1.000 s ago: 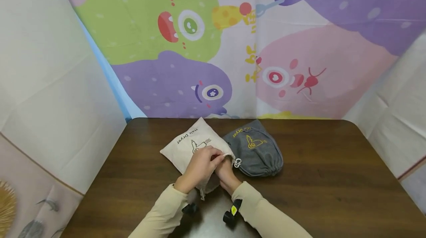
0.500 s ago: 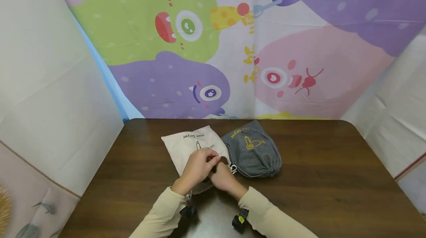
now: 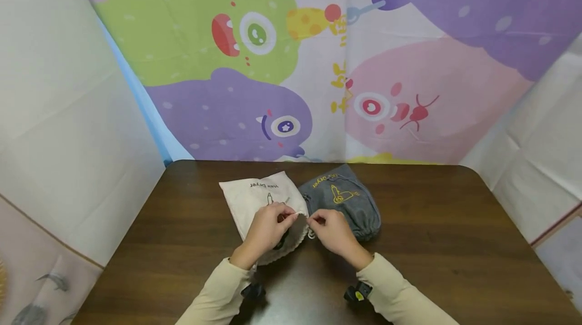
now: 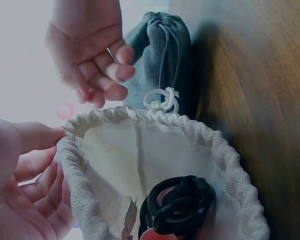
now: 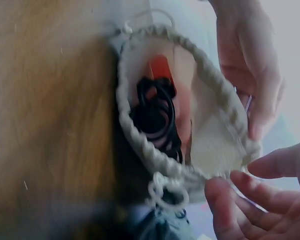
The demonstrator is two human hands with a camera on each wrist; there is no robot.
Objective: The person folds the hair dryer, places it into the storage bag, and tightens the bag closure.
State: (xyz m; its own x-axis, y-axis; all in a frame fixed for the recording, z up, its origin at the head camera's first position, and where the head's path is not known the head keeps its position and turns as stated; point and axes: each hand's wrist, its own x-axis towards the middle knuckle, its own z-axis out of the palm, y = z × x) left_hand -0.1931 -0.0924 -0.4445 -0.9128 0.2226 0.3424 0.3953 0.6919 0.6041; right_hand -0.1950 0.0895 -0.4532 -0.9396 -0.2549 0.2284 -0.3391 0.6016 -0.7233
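Observation:
A cream drawstring bag (image 3: 250, 198) printed "Hair Dryer" lies at the table's middle, its gathered mouth gaping toward the person. My left hand (image 3: 265, 230) pinches the rim of that mouth between thumb and fingers. Close by the rim's right side is my right hand (image 3: 335, 232), its fingers loosely bent with nothing seen between them in the left wrist view. Inside the bag, both wrist views show a coiled black cord (image 4: 185, 210) and a pinkish-red object (image 5: 161, 70), mostly hidden. A white drawstring loop (image 5: 167, 194) hangs at the bag's mouth.
A grey drawstring bag (image 3: 361, 214) with a yellow hair dryer print lies right beside the cream one, its neck drawn together. Both rest on a dark brown wooden table (image 3: 432, 244). Behind the table hangs a cartoon-printed cloth (image 3: 254, 112).
My right hand has come out of the bag's mouth and moved right, to the rim's right side. The cream bag has turned slightly. My left hand keeps its pinch on the rim.

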